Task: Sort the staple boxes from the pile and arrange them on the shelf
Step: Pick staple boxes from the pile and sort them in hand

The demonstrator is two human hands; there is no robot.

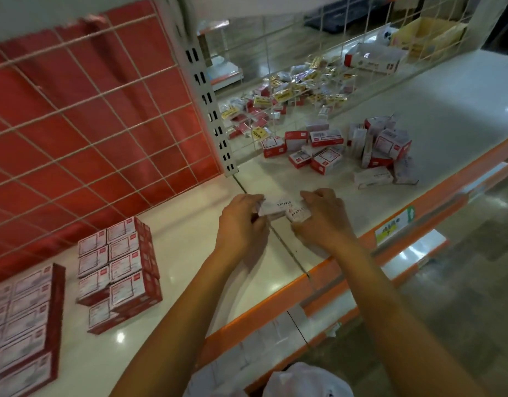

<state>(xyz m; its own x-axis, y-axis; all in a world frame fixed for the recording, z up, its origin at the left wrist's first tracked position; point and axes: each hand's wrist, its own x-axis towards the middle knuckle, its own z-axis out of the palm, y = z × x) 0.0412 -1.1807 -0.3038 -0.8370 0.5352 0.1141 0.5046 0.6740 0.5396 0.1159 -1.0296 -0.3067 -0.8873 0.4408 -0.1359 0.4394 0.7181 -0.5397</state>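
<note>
Both hands hold white staple boxes [281, 209] printed "STAPLES" just above the white shelf [190, 253], near its middle seam. My left hand [241, 222] grips the left end, my right hand [324, 219] grips the right end. A loose pile of red-and-white staple boxes [341, 150] lies farther back on the right. On the left, boxes stand in a neat stack [121, 267], with a second, larger block [24, 325] at the far left edge.
A white wire grid [89, 110] with red backing closes the shelf's rear left. Behind another grid lies a heap of small yellow and red packets [290, 96]. The shelf's orange front edge [419, 213] runs diagonally; tiled floor lies to the right.
</note>
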